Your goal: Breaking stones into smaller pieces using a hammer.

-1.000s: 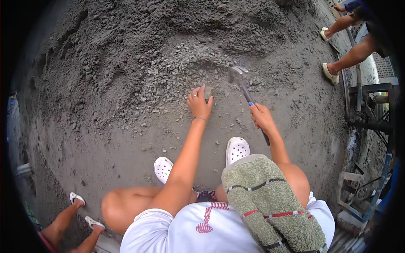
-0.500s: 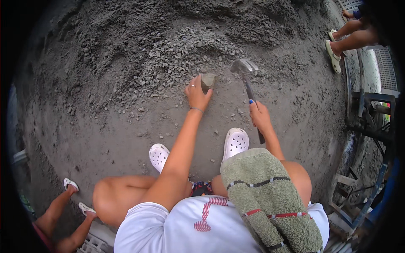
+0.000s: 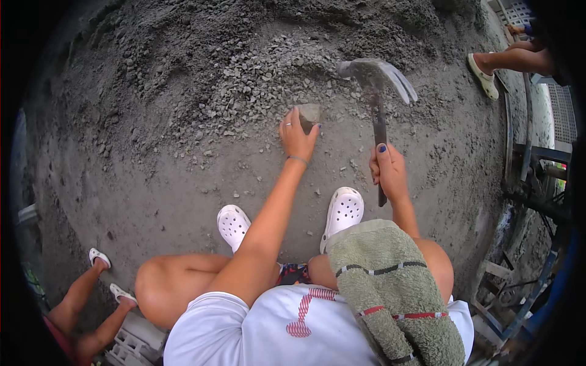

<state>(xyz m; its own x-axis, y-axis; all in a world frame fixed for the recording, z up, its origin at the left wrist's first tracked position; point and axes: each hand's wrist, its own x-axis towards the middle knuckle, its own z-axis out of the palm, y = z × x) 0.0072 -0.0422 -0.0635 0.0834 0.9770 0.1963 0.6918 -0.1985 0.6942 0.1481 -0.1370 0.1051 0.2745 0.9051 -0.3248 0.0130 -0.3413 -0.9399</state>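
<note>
While the person crouches over grey, dusty ground (image 3: 274, 189), two items are in hand.

Item: one stone (image 3: 311, 113), blocky, grey-brown, paler on top; it lies on the ground at the near edge of a patch of crushed gravel (image 3: 256, 76). The left hand (image 3: 298, 137) has it: fingers partly spread and curved about its left side, thumb at its near right, closed to the stone's width. The far fingertips are partly hidden. Probable handling: heavy for its bulk, rigid, rough and dusty rather than slippery, likely to chip at the edges. Best hold: low on the flanks, top face left bare.

Item: one claw hammer (image 3: 378, 119), grey metal head, dark handle; head raised towards the gravel, claw pointing right. The right hand (image 3: 390, 171) is wrapped round the lower handle, fingers closed, thumb along the shaft. Probable handling: head-heavy, stiff; grip near the butt, where the hand is.

Adjacent: two white perforated clogs (image 3: 344, 210), worn; a green towel (image 3: 390, 287) over the right thigh; other people's legs (image 3: 516, 61) at the right rim and lower left.
</note>
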